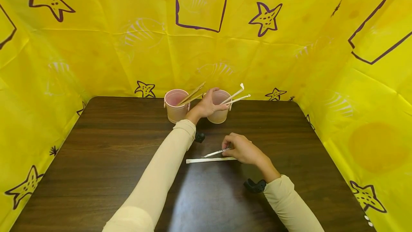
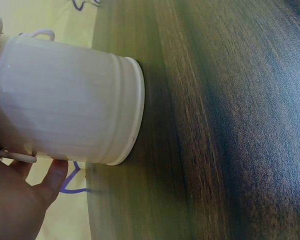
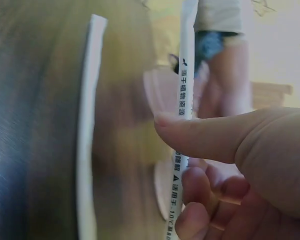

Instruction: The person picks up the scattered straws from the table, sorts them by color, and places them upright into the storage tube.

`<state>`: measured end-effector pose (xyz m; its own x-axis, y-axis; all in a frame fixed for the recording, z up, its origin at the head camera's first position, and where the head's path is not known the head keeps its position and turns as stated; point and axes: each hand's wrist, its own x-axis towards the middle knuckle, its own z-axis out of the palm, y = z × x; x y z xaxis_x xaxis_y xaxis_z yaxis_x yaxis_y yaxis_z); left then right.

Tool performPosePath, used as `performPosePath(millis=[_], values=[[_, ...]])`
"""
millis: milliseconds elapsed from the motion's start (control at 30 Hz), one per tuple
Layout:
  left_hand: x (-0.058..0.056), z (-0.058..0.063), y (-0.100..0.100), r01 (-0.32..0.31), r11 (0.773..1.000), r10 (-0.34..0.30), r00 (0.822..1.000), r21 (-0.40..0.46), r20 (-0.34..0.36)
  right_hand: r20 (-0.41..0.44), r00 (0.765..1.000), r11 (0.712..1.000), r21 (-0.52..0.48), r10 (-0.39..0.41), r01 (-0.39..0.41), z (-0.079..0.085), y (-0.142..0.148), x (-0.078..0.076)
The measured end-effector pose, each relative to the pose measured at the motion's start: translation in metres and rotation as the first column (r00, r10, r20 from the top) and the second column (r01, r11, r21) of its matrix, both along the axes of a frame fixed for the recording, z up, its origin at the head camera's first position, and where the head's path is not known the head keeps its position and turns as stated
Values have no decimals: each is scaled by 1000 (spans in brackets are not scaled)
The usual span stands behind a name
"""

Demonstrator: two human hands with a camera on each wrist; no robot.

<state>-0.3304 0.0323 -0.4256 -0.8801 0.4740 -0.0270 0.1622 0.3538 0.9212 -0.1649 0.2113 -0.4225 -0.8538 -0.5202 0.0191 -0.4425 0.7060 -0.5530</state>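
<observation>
My left hand (image 1: 206, 106) reaches across to the right pink bucket (image 1: 217, 118), gripping it near the rim. In the left wrist view, thumb and fingers stand on either side of that bucket (image 2: 60, 95), which is upright on the table. Two white paper-wrapped straws (image 1: 236, 99) lean out of it. My right hand (image 1: 243, 149) pinches a white wrapped straw (image 3: 186, 90) with dark printed characters between thumb and fingers, above the table. Just below it a second wrapped straw (image 1: 206, 160) lies flat on the tabletop.
A left pink bucket (image 1: 175, 113) stands beside the right one and holds slender brown sticks (image 1: 192, 95). The dark wooden table (image 1: 122, 146) ends at a yellow patterned cloth (image 1: 112, 63) at the back and sides. Dark straps (image 1: 255, 186) sit at the wrists.
</observation>
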Motion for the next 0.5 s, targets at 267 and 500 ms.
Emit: performPosePath(millis=[267, 500], values=[[0, -1, -1, -3, 1000, 3, 1000, 1, -5, -26, 995, 987, -130, -100, 96, 21, 21, -1], [-2, -3, 1, -8, 1000, 8, 1000, 2, -9, -147, 953, 941, -254, -266, 223, 38, 29, 0]])
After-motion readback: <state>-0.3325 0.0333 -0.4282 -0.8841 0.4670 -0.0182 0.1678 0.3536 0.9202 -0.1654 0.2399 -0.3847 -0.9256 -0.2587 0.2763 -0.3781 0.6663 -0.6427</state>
